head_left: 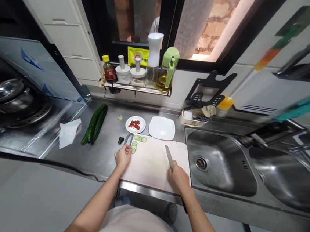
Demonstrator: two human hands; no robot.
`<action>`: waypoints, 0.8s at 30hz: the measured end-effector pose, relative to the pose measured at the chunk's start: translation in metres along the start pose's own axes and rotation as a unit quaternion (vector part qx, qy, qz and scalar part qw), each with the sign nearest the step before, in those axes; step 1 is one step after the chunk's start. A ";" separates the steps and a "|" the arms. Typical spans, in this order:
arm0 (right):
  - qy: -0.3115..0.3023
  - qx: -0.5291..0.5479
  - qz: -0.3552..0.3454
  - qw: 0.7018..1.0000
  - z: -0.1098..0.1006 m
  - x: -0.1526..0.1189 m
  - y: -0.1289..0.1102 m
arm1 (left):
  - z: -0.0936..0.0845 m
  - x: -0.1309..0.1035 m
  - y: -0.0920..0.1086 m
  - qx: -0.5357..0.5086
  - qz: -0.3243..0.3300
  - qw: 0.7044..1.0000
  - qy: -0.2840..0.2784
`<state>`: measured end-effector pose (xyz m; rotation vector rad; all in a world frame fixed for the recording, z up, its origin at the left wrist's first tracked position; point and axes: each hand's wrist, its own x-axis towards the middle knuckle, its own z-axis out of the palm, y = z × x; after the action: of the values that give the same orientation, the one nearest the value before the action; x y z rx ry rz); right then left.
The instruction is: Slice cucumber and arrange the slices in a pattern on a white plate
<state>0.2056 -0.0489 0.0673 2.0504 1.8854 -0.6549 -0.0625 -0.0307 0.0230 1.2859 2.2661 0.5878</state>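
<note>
My right hand [179, 177] is wrapped round the handle of a kitchen knife [169, 156], its blade pointing away over the white cutting board [152, 167]. At the board's left edge, my left hand [123, 157] has its fingers curled together beside the grey board handle [128, 138]. Whatever those fingers hold, if anything, is too small to make out. Just right of them lie several cucumber slices [134, 147], with a row of more slices along the board's far edge. A dark cucumber end [120, 140] rests on the counter left of the board.
Behind the board stand a small plate [143, 126] with chopped red bits and a white square dish [162, 128]. Whole cucumbers [95, 124] and a paper towel [69, 132] lie left. The sink [222, 163] adjoins on the right; a condiment rack [138, 88] hangs behind.
</note>
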 end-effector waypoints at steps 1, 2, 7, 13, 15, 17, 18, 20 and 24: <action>0.000 0.000 0.001 1.000 0.000 0.000 0.000 | 0.001 0.001 0.000 0.003 0.000 1.000 0.002; 0.000 -0.001 0.002 1.000 0.000 0.000 0.000 | 0.002 0.001 0.000 0.006 0.002 1.000 0.004; -0.001 -0.004 -0.001 1.000 -0.001 0.000 0.000 | 0.004 0.001 0.000 0.031 0.020 0.999 0.017; 0.003 -0.003 0.001 1.000 0.002 0.002 0.000 | 0.002 0.000 0.003 0.077 0.050 0.996 0.017; 0.003 -0.004 0.001 1.000 0.002 0.002 0.000 | 0.002 -0.001 0.004 0.088 0.056 0.994 0.016; 0.003 -0.004 0.000 1.000 0.002 0.002 0.000 | 0.003 -0.001 0.003 0.098 0.064 0.993 0.019; 0.004 -0.004 -0.001 1.000 0.001 0.002 0.000 | 0.003 -0.001 0.003 0.101 0.068 0.992 0.021; 0.003 -0.002 -0.002 1.000 0.000 0.001 0.000 | 0.003 -0.002 0.003 0.105 0.073 0.992 0.023; 0.000 -0.001 0.000 1.000 0.000 0.001 -0.001 | 0.002 -0.003 0.004 0.098 0.059 0.993 0.023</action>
<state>0.2049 -0.0484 0.0666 2.0487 1.8860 -0.6524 -0.0575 -0.0307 0.0243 1.5248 2.3449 0.4466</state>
